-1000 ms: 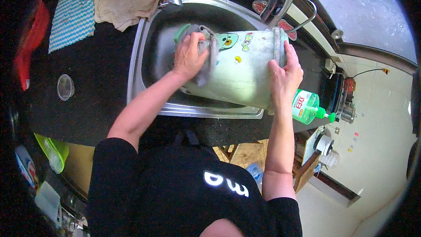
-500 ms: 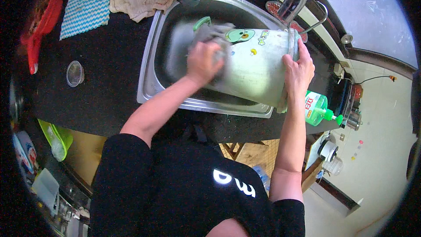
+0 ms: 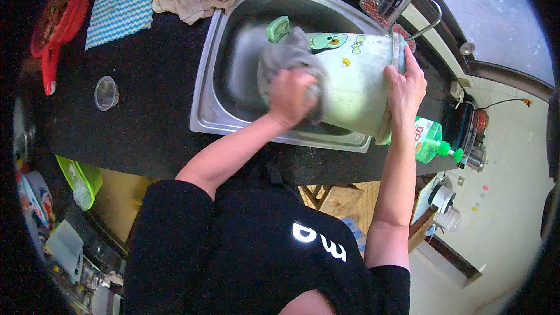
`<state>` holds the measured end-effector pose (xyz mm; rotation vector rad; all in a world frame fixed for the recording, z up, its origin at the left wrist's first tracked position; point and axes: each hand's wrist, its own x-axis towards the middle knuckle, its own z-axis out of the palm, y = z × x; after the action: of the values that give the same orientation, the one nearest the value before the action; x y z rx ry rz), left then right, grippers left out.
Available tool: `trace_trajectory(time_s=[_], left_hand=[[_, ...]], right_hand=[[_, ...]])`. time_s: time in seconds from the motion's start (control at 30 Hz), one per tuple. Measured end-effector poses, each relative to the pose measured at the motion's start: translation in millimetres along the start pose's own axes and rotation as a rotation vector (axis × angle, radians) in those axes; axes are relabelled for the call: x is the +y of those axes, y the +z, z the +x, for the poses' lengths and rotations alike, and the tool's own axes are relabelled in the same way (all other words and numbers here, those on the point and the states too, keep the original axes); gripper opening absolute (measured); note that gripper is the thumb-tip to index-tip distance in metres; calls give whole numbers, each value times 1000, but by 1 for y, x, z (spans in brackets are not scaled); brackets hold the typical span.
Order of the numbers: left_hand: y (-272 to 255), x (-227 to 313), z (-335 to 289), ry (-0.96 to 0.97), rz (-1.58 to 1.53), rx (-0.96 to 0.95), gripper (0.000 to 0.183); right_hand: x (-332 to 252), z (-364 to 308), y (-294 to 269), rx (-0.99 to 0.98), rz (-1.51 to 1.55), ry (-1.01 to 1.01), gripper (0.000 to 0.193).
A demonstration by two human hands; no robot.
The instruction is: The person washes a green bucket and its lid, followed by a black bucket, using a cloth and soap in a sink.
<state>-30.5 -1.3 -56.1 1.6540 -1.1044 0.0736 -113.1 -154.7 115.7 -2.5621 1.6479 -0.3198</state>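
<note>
Black short-sleeved top (image 3: pixel 245 251), seemingly a T-shirt, white chest lettering (image 3: pixel 332 248)

Blurred left hand (image 3: pixel 290 99), apparently around grey cloth (image 3: pixel 287 53)

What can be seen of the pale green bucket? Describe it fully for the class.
The pale green bucket looks like plastic, roughly cylindrical, with cartoon stickers and a patchily greyish surface. It lies tipped sideways over the sink, its banded end toward the right. The right hand grips that end; the left hand, blurred, holds a grey cloth against the other. Its inside is hidden.
</note>
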Motion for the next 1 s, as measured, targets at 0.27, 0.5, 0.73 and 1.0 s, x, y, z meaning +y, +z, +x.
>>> trace_trajectory(time_s=[0.27, 0.5, 0.73, 1.0], left_hand=[[-5, -25, -7, -715, 175, 192, 39], [5, 61, 20, -293, -180, 15, 40], [22, 108, 63, -63, -366, -11, 56], [-21, -2, -13, -56, -64, -188, 34]], right_hand=[[-5, -3, -3, 13, 17, 24, 60], [-3, -1, -2, 21, 25, 21, 55], [-4, 8, -2, 17, 79, 40, 43], [-10, 15, 1, 5, 83, 51, 39]])
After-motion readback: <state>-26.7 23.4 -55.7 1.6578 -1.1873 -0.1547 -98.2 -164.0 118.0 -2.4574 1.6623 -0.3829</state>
